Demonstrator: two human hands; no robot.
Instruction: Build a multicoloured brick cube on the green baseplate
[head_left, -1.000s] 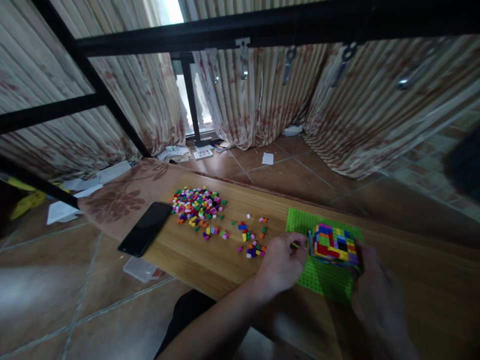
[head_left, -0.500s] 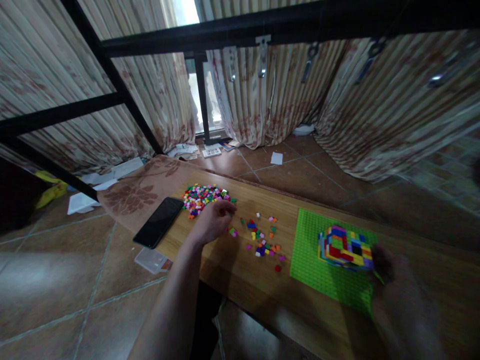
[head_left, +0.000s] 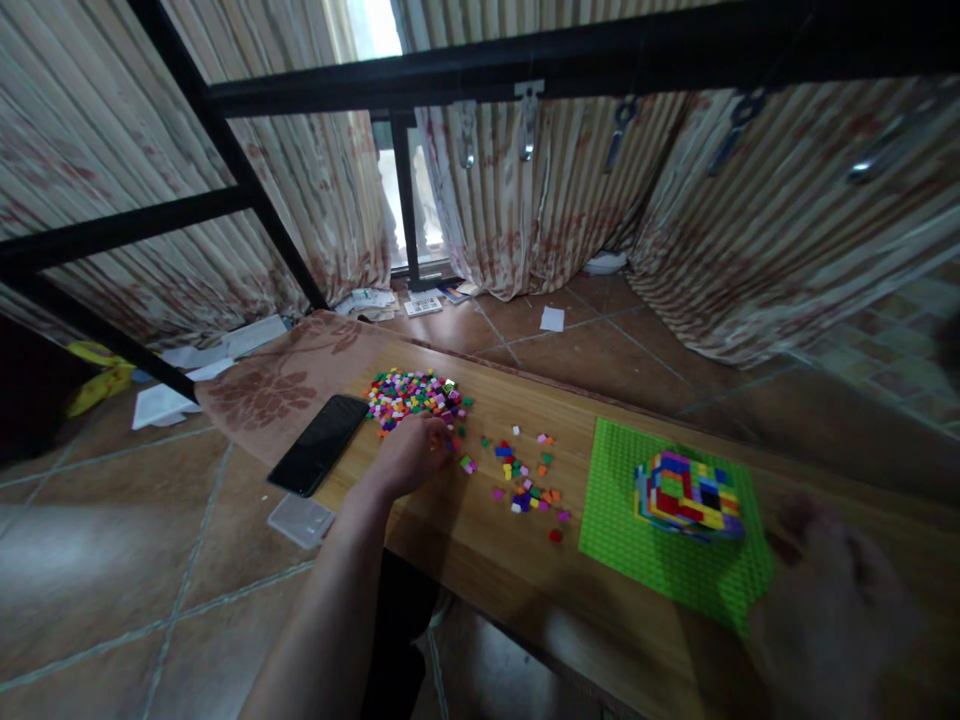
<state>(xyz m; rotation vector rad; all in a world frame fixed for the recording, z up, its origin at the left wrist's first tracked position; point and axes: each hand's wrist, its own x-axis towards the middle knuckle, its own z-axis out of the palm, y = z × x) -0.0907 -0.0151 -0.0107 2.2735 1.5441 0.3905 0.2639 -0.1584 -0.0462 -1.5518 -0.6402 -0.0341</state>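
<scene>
My left hand [head_left: 412, 455] rests at the near right edge of a heap of small coloured toy bricks [head_left: 405, 392], its fingers curled in together. Whatever lies between those fingertips is hidden. Over at the right, my right hand [head_left: 836, 580] hovers by the edge of a green studded baseplate [head_left: 622, 530]; it is dark and smeared, so its fingers cannot be read. On the baseplate stands a block built of multicoloured bricks [head_left: 686, 497], apart from the right hand. Loose bricks [head_left: 529, 495] lie scattered between heap and baseplate.
A black phone [head_left: 319, 445] lies left of the heap on the wooden table [head_left: 480, 545]. Below it sits a clear plastic lid or tray [head_left: 300, 522]. A black metal frame [head_left: 480, 75] with hanging clips crosses above. Papers [head_left: 225, 345] lie on the tiled floor.
My left hand has drawn back a little to the left, its fingers more curled. My right hand has moved right, away from the brick block and off the baseplate's edge.
</scene>
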